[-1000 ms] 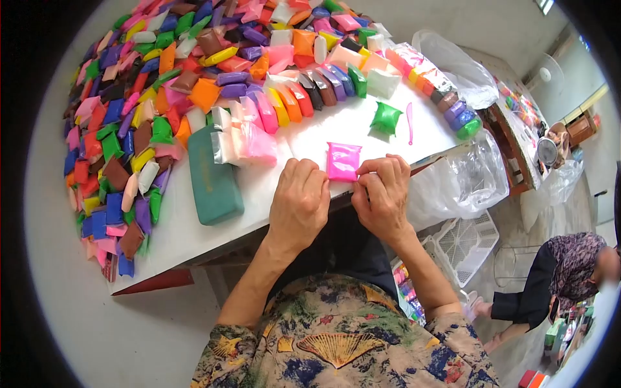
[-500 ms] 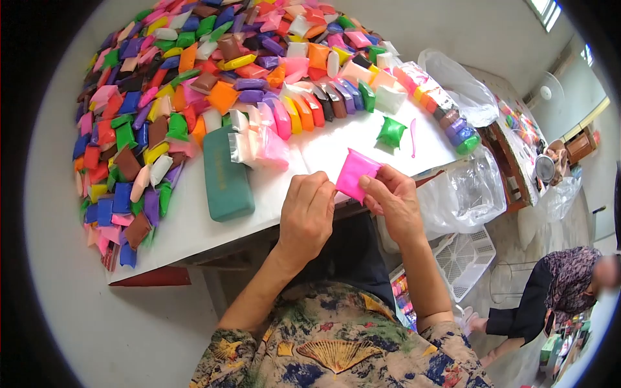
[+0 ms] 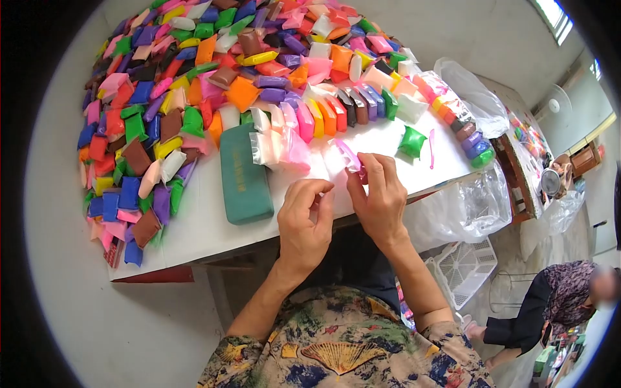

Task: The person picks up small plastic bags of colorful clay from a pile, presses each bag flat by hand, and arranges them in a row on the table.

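pinching the packet [image 3: 350,157] in our right hand [image 3: 380,200], fingers bent, we hold it to the right of the case [image 3: 246,174]; our left hand [image 3: 306,216] curls nearer the case, thumb and fingertips parted.

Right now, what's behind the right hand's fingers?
Part of a pink packet juts past the fingers of the right hand, with white tabletop beyond it. The rest of the packet, and any tabletop directly behind the hand, can't be seen.
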Motion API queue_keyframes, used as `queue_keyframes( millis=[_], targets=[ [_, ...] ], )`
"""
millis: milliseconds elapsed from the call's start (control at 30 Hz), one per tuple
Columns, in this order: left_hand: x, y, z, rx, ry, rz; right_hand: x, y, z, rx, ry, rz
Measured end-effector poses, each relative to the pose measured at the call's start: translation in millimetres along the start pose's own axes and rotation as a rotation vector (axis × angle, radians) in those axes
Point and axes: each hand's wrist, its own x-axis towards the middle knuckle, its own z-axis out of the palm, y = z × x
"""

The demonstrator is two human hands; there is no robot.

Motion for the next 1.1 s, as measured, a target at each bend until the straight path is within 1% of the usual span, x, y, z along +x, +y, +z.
queue_keyframes(
  millis=[67, 200, 300, 400, 467, 567, 600, 667, 800, 833, 900, 1000, 1100],
  targets=[
    [3, 6, 1, -0.161, -0.047, -0.119, 1, 3, 1, -0.075, 0.033, -0.101],
    [10, 12, 6, -0.421, -0.107, -0.321, 0, -2, 1, -0.084, 0.022, -0.126],
    [15, 9, 8, -0.481, -0.094, -0.351, -2, -1, 3, -0.078, 0.001, -0.115],
    [15, 2, 16, -0.546, -0.014, -0.307, -3, -1, 4, -0.079, -0.016, -0.116],
    [14, 2, 15, -0.537, -0.006, -0.32, -2, -2, 5, -0.089, -0.022, -0.116],
    [13, 5, 11, -0.53, -0.004, -0.374, 2, -3, 7, -0.031, -0.053, -0.034],
    [12, 6, 9, -0.528, -0.005, -0.398, 4, -4, 8, -0.002, -0.079, 0.039],
    [7, 9, 10, -0.497, 0.025, -0.321, 10, -5, 11, 0.056, -0.129, 0.186],
    [-2, 1, 10, -0.382, 0.017, -0.138, 16, -3, 30, 0.139, -0.146, 0.205],
    [-5, 3, 6, -0.323, 0.003, -0.141, 17, -5, 33, 0.164, -0.167, 0.231],
    [-8, 9, -4, -0.206, -0.023, -0.149, 19, -7, 33, 0.208, -0.162, 0.216],
    [-1, 3, -14, 0.26, 0.033, 0.192, 19, -7, 32, 0.32, -0.18, 0.245],
    [0, -3, -7, 0.347, -0.015, 0.167, 22, -9, 27, 0.459, -0.254, 0.319]
  ],
)
